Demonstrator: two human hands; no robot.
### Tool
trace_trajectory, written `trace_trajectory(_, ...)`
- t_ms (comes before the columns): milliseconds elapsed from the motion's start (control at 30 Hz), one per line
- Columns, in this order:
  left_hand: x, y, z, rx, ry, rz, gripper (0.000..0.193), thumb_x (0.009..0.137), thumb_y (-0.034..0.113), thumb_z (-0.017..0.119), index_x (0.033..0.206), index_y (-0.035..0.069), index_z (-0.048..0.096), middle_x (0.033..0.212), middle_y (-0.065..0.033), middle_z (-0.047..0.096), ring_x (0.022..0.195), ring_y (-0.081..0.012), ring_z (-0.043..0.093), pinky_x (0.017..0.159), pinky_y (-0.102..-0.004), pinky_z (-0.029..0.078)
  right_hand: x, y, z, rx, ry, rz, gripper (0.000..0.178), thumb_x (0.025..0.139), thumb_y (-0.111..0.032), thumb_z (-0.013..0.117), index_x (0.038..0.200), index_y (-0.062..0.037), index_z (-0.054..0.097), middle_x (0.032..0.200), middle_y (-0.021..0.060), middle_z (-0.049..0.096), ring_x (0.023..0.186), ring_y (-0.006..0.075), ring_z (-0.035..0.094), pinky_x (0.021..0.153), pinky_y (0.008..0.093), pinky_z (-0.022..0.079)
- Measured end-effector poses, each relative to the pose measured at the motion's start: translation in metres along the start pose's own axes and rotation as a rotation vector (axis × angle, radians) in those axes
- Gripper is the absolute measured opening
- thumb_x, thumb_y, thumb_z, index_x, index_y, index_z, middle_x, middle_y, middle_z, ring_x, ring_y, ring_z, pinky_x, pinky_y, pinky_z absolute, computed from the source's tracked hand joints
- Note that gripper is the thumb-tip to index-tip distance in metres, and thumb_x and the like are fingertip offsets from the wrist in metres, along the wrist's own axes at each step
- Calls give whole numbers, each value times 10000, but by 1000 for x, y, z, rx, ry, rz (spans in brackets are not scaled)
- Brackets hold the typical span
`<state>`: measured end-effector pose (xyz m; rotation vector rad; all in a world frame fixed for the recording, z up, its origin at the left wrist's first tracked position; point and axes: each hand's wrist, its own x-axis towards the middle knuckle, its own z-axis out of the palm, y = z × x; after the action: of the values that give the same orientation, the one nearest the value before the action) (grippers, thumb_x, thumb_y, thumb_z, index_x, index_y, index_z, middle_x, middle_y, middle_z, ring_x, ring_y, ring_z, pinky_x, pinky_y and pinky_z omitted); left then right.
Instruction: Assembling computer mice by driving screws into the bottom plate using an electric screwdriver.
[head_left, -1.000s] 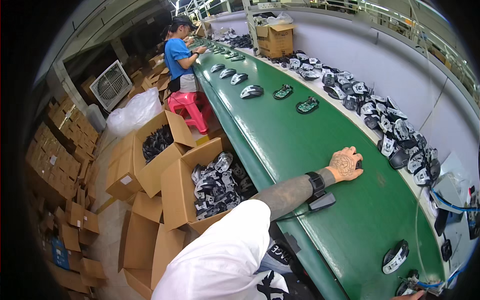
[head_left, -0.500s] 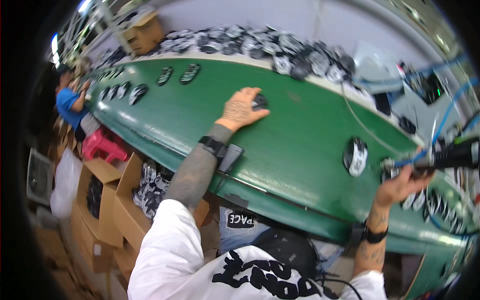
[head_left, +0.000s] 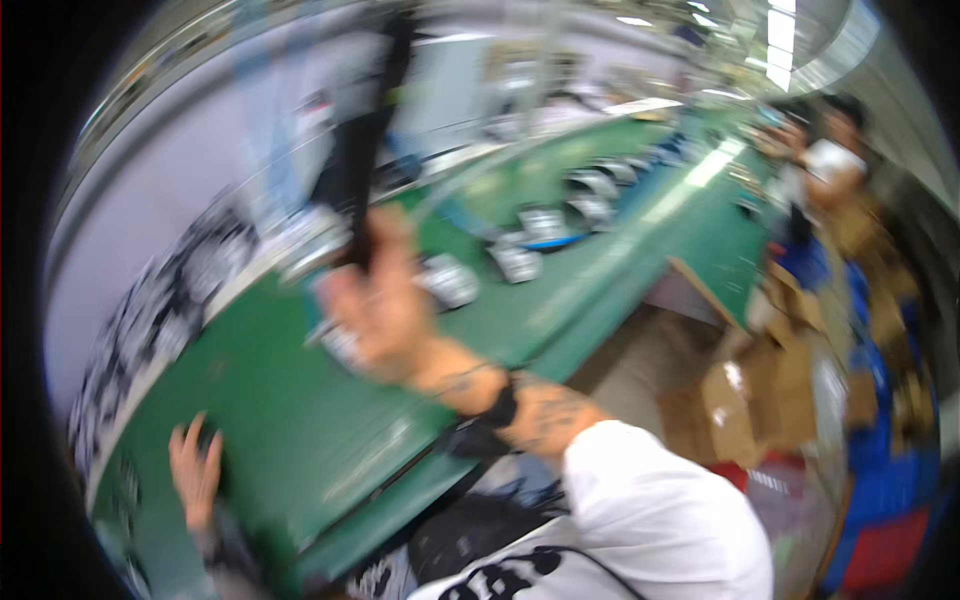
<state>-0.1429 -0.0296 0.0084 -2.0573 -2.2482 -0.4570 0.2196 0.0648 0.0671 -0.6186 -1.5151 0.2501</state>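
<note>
My left hand (head_left: 197, 470) lies on the green conveyor belt (head_left: 270, 400) at the lower left, thumb and fingers around a dark, rounded computer mouse (head_left: 207, 436) that they partly cover. My right hand (head_left: 390, 305) is raised over the belt and smeared by motion. It is at the lower end of a long black power screwdriver (head_left: 365, 150) that hangs upright, and its fingers seem closed around it. A grey-white mouse piece (head_left: 340, 345) shows below this hand. Just right of it sits another mouse shell (head_left: 450, 281).
Several grey-white shells (head_left: 515, 260) line the belt farther right, near a blue strip (head_left: 550, 243). A pile of black and grey parts (head_left: 170, 300) runs along the left ledge. Co-workers (head_left: 835, 160) sit at the far right. Cardboard boxes (head_left: 750, 390) and blue bins (head_left: 875, 480) stand right.
The view has swung right, bringing the right end of the belt and co-workers into sight. My left hand stays on the mouse; my right hand stays at the screwdriver.
</note>
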Motion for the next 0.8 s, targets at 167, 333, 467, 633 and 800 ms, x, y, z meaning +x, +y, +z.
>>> trace_trajectory(167, 15, 35, 21, -693, 0, -29, 391, 871, 273, 535, 1204, 70, 513, 1113, -144, 529, 961, -269, 532, 848, -364, 450, 73, -66, -21, 403, 17, 193, 367, 786, -140, 610, 1060, -6, 405, 753, 66, 524, 643, 148, 496, 584, 292, 407)
trace_trajectory(333, 29, 145, -4, -2057, -193, -385, 419, 936, 354, 403, 1281, 118, 436, 1116, -141, 537, 899, -200, 557, 812, -318, 481, 93, -61, -13, 640, 6, 224, 284, 746, -85, 643, 944, -34, 447, 670, -10, 489, 594, 63, 440, 533, 226, 374)
trace_trajectory(467, 30, 157, 28, -2265, -161, -370, 453, 928, 357, 415, 1315, 123, 384, 1154, -140, 521, 937, -209, 553, 819, -371, 481, 79, -53, 10, 828, -8, 312, 392, 748, -50, 647, 1066, -64, 420, 733, -40, 467, 640, 25, 439, 572, 200, 381)
trace_trajectory(633, 16, 149, 31, -2212, -102, -526, 426, 867, 262, 479, 1256, 95, 438, 1154, -106, 536, 954, -229, 565, 837, -418, 470, 59, -59, 38, 960, -199, 537, 426, 766, -57, 643, 1115, -57, 399, 770, -33, 478, 634, 26, 447, 556, 208, 390)
trace_trajectory(800, 20, 162, 31, -2231, -174, -488, 445, 823, 222, 475, 1252, 116, 422, 1097, -110, 495, 927, -256, 547, 761, -431, 503, 55, -58, 25, 228, -154, 162, 187, 869, -143, 504, 735, -45, 589, 733, 47, 587, 607, 122, 551, 621, 250, 461)
